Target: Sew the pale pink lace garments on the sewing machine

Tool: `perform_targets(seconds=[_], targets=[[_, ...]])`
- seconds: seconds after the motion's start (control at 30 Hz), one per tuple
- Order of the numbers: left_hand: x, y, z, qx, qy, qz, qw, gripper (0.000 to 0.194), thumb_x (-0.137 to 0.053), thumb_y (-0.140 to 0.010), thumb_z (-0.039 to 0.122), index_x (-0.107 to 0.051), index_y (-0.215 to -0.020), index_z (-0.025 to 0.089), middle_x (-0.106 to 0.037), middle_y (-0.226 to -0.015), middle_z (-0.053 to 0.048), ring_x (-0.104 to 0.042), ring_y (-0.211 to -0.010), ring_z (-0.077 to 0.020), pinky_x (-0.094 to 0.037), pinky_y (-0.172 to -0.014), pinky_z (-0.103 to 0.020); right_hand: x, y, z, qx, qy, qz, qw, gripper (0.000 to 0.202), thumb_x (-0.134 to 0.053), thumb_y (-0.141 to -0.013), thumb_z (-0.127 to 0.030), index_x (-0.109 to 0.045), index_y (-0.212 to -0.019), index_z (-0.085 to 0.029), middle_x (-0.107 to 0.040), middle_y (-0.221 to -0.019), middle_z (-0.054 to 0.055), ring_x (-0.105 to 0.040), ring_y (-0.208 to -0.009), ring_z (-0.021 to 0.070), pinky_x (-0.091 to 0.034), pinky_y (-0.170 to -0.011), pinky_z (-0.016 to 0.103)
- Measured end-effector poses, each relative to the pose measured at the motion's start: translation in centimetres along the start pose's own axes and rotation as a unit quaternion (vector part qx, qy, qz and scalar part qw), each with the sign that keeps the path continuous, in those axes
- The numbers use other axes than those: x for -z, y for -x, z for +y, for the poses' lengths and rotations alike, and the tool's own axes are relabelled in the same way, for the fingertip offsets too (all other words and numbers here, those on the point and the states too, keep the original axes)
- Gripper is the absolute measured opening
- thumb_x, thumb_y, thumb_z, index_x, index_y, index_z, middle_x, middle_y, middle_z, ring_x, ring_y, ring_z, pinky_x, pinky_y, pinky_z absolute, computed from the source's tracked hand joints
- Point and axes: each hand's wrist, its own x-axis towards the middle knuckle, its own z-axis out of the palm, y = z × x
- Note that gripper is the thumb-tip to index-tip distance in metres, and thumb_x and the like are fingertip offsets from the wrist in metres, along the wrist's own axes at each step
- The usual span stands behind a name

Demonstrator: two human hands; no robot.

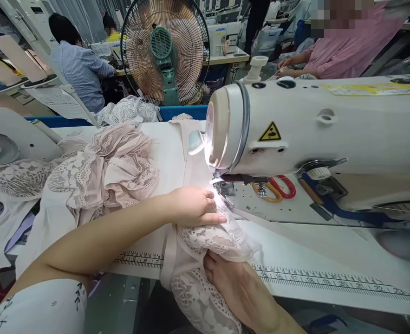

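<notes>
Pale lace lies under the spread left grip, over right grip, closure hidden.

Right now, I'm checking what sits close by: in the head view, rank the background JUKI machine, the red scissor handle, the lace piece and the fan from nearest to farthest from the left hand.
From the left hand:
1. Lace piece, under the fingers
2. Red scissor handle, to the right
3. Fan, beyond the table
4. JUKI machine, behind the fan
</notes>
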Motion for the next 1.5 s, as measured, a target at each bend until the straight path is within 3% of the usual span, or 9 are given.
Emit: perform_targets(seconds=[0.1,0.3,0.57,0.9,1.1,1.4,1.5], targets=[[0.0,-0.3,-0.2,0.009,0.013,-0.028,0.999,0.063,-0.024,-0.09,0.06,-0.061,-0.109,0.013,-0.053,-0.127,-0.013,-0.058,-0.102,-0.0224,-0.046,-0.082,-0.03,-0.1,-0.3,0.3,0.011,-0.007,0.011,1.0,0.054,-0.052,-0.077,-0.059,-0.054,-0.124,-0.032,-0.051,-0.133,0.006,-0.038,-0.127,0.0255,-0.021,-0.109,0.045],[-0.4,-0.5,-0.7,0.008,-0.004,-0.008,1.0,0.064,-0.026,-0.089,0.06,-0.06,-0.11,0.01,-0.048,-0.132,-0.016,-0.056,-0.106,-0.0241,-0.046,-0.083,-0.03,-0.6,-1.2,0.8,0.026,-0.005,0.034,0.999,0.056,-0.053,-0.079,-0.056,-0.051,-0.129,-0.03,-0.049,-0.135,0.005,-0.034,-0.131,0.0255,-0.014,-0.112,0.045],[-0.6,-0.4,-1.5,-0.047,-0.044,0.004,0.998,0.066,-0.031,-0.09,0.056,-0.046,-0.129,0.005,-0.042,-0.137,-0.021,-0.041,-0.126,-0.028,-0.04,-0.097,-0.036,-1.2,-2.4,0.9,0.025,0.028,0.031,0.999,0.06,-0.052,-0.079,-0.057,-0.047,-0.132,-0.03,-0.054,-0.13,0.005,-0.035,-0.13,0.0255,-0.026,-0.109,0.045],[-1.0,-0.9,-2.0,-0.035,-0.085,0.008,0.996,0.071,-0.026,-0.089,0.059,-0.041,-0.133,0.005,-0.042,-0.137,-0.02,-0.042,-0.124,-0.0292,-0.037,-0.098,-0.036,-1.4,-3.0,1.4,0.027,0.012,0.064,0.998,0.057,-0.055,-0.08,-0.049,-0.046,-0.132,-0.029,-0.059,-0.124,0.005,-0.038,-0.129,0.025,-0.027,-0.109,0.044],[-0.9,-1.4,-2.7,-0.035,-0.098,0.023,0.994,0.072,-0.031,-0.089,0.058,-0.04,-0.133,0.002,-0.046,-0.133,-0.022,-0.049,-0.116,-0.03,-0.038,-0.096,-0.037,-2.0,-3.5,1.2,0.02,0.025,0.08,0.996,0.056,-0.054,-0.079,-0.051,-0.049,-0.13,-0.027,-0.061,-0.122,0.004,-0.039,-0.128,0.0263,-0.03,-0.107,0.043],[-0.9,-2.2,-4.2,-0.041,-0.118,0.037,0.991,0.07,-0.031,-0.088,0.059,-0.046,-0.129,0.004,-0.05,-0.129,-0.021,-0.044,-0.121,-0.0306,-0.033,-0.1,-0.039,-2.6,-4.6,1.1,0.061,0.013,0.078,0.995,0.046,-0.048,-0.085,-0.04,-0.05,-0.129,-0.026,-0.062,-0.119,0.003,-0.04,-0.127,0.0245,-0.03,-0.106,0.042],[-0.6,-1.9,-3.8,-0.026,-0.12,0.058,0.991,0.066,-0.034,-0.087,0.058,-0.05,-0.124,0.006,-0.05,-0.128,-0.021,-0.041,-0.123,-0.0319,-0.031,-0.101,-0.043,-2.7,-5.1,1.3,0.07,0.015,0.083,0.994,0.045,-0.045,-0.086,-0.039,-0.05,-0.129,-0.026,-0.064,-0.116,0.003,-0.041,-0.126,0.0238,-0.031,-0.106,0.042]])
